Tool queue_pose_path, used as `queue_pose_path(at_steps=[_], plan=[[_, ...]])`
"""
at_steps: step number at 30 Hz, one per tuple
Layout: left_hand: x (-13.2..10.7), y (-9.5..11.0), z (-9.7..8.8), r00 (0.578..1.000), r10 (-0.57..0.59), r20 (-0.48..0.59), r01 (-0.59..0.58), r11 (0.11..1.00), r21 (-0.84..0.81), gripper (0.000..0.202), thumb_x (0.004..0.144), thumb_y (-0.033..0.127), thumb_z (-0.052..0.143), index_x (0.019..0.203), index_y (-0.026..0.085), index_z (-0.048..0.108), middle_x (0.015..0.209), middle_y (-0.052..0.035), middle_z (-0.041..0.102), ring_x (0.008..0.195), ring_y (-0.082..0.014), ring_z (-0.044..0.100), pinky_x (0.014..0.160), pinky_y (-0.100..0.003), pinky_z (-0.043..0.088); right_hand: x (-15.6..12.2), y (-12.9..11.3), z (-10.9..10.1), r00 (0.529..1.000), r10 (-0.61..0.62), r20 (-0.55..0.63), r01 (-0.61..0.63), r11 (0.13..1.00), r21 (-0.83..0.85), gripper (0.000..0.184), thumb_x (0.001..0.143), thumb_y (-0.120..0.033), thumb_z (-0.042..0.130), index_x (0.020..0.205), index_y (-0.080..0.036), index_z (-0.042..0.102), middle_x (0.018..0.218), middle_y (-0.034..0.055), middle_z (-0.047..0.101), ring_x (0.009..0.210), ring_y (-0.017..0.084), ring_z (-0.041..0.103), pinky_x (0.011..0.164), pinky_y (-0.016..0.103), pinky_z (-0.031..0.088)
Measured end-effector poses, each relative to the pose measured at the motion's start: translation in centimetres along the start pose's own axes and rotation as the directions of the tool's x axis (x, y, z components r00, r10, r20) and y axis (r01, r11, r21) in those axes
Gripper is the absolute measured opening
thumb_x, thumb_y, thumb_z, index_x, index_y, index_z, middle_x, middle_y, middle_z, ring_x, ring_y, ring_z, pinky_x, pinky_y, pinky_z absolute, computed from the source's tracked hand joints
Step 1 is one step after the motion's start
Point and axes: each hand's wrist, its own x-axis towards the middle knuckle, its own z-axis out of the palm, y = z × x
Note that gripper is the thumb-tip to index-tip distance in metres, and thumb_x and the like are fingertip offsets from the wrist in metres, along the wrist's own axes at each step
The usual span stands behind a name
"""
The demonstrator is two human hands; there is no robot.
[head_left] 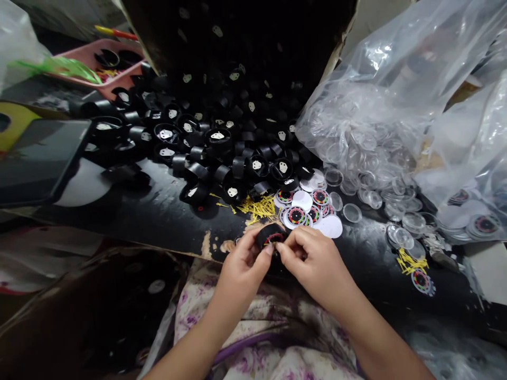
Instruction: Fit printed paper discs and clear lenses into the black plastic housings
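Observation:
My left hand (242, 261) and my right hand (312, 258) meet at the front edge of a black work surface (166, 216). Both pinch one small black round cup (270, 237) with a red dotted dial disc inside it. The left fingers curl round its left side, and the right fingertips press at its right rim. Just beyond lie printed dial discs (304, 208) and a little heap of yellow sticks (259, 206). A big pile of black cups (222, 142) spills out behind them.
A clear plastic bag (396, 95) of transparent round lids sits at the right, with loose lids (400, 232) and more yellow sticks (412, 261) nearby. A pink tray (101, 58) stands far left, beside a dark tablet-like slab (35, 158). Floral cloth (277, 338) covers my lap.

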Motion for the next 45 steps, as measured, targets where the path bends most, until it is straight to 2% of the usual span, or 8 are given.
queue_pose_path(at_steps=[5, 12, 16, 22, 26, 31, 39, 45], plan=[[0.4, -0.1, -0.7, 0.987, -0.112, 0.115, 0.126, 0.985, -0.121, 0.038, 0.080, 0.035, 0.071, 0.117, 0.025, 0.066, 0.121, -0.0049, 0.068, 0.116, -0.0252, 0.061, 0.103, -0.035, 0.045, 0.3, 0.4, -0.4, 0.983, -0.180, -0.041, 0.170, 0.970, -0.175, 0.007, 0.089, -0.017, 0.058, 0.094, -0.017, 0.063, 0.088, 0.0043, 0.063, 0.082, 0.019, 0.054, 0.076, 0.033, 0.038], [0.2, -1.2, -0.9, 0.984, -0.176, 0.013, 0.176, 0.984, -0.021, 0.041, 0.077, 0.047, 0.072, 0.113, 0.028, 0.072, 0.123, -0.0029, 0.069, 0.127, -0.0271, 0.054, 0.109, -0.036, 0.040, 1.0, 0.5, -0.1, 0.952, -0.306, 0.011, 0.286, 0.876, -0.389, 0.017, 0.090, -0.017, 0.046, 0.083, -0.017, 0.061, 0.082, 0.0063, 0.063, 0.081, 0.021, 0.053, 0.074, 0.034, 0.038], [-0.2, -2.2, 0.1, 0.936, -0.337, -0.100, 0.304, 0.920, -0.249, 0.038, 0.073, 0.050, 0.074, 0.107, 0.033, 0.073, 0.124, -0.0004, 0.069, 0.124, -0.0290, 0.057, 0.100, -0.037, 0.050, 1.0, 0.1, -0.2, 0.988, -0.149, -0.044, 0.132, 0.954, -0.268, 0.010, 0.087, -0.017, 0.051, 0.081, -0.018, 0.059, 0.079, 0.0019, 0.063, 0.076, 0.016, 0.055, 0.074, 0.028, 0.041], [0.2, -1.8, 0.4, 0.987, -0.156, 0.037, 0.156, 0.988, 0.018, 0.045, 0.072, 0.044, 0.077, 0.114, 0.027, 0.073, 0.131, -0.0053, 0.065, 0.136, -0.0315, 0.044, 0.115, -0.040, 0.030, -0.3, 3.6, -3.4, 0.996, 0.087, 0.024, -0.088, 0.994, 0.061, 0.011, 0.089, -0.021, 0.059, 0.083, -0.020, 0.068, 0.080, -0.0006, 0.069, 0.072, 0.012, 0.061, 0.068, 0.024, 0.045], [0.1, -1.9, 0.8, 0.968, -0.250, -0.006, 0.239, 0.931, -0.277, 0.037, 0.076, 0.042, 0.074, 0.108, 0.023, 0.074, 0.123, -0.0092, 0.069, 0.117, -0.0338, 0.061, 0.098, -0.049, 0.052, -0.6, 9.3, -6.5, 0.887, 0.309, -0.344, -0.388, 0.901, -0.192, 0.027, 0.087, -0.024, 0.059, 0.112, -0.017, 0.068, 0.118, 0.0124, 0.066, 0.095, 0.022, 0.063, 0.089, 0.041, 0.047], [-0.3, -3.0, 1.7, 0.949, -0.312, 0.037, 0.308, 0.899, -0.311, 0.038, 0.075, 0.041, 0.076, 0.106, 0.020, 0.073, 0.115, -0.0093, 0.072, 0.104, -0.0285, 0.068, 0.090, -0.041, 0.058, -0.7, 12.8, -7.9, 0.880, 0.345, -0.325, -0.427, 0.874, -0.230, 0.046, 0.083, -0.021, 0.060, 0.128, -0.015, 0.060, 0.122, 0.0148, 0.058, 0.081, 0.019, 0.061, 0.088, 0.046, 0.048], [0.0, -1.6, 2.2, 0.911, -0.338, 0.238, 0.410, 0.808, -0.422, 0.033, 0.084, 0.045, 0.065, 0.104, 0.019, 0.074, 0.111, -0.0110, 0.074, 0.101, -0.0247, 0.069, 0.091, -0.039, 0.056, -1.8, 4.9, -4.1, 0.970, 0.176, -0.169, -0.117, 0.944, 0.309, 0.024, 0.090, -0.025, 0.058, 0.112, -0.023, 0.069, 0.090, 0.0022, 0.061, 0.068, 0.012, 0.059, 0.066, 0.026, 0.052], [0.0, -1.9, 2.2, 0.965, -0.210, 0.155, 0.250, 0.912, -0.324, 0.033, 0.081, 0.039, 0.071, 0.111, 0.026, 0.071, 0.125, -0.0058, 0.068, 0.111, -0.0248, 0.065, 0.088, -0.034, 0.056, -1.5, 1.3, -1.0, 0.986, -0.067, -0.152, 0.072, 0.997, 0.025, 0.030, 0.095, -0.021, 0.053, 0.121, -0.025, 0.066, 0.117, 0.0090, 0.055, 0.093, 0.018, 0.058, 0.086, 0.035, 0.050]])
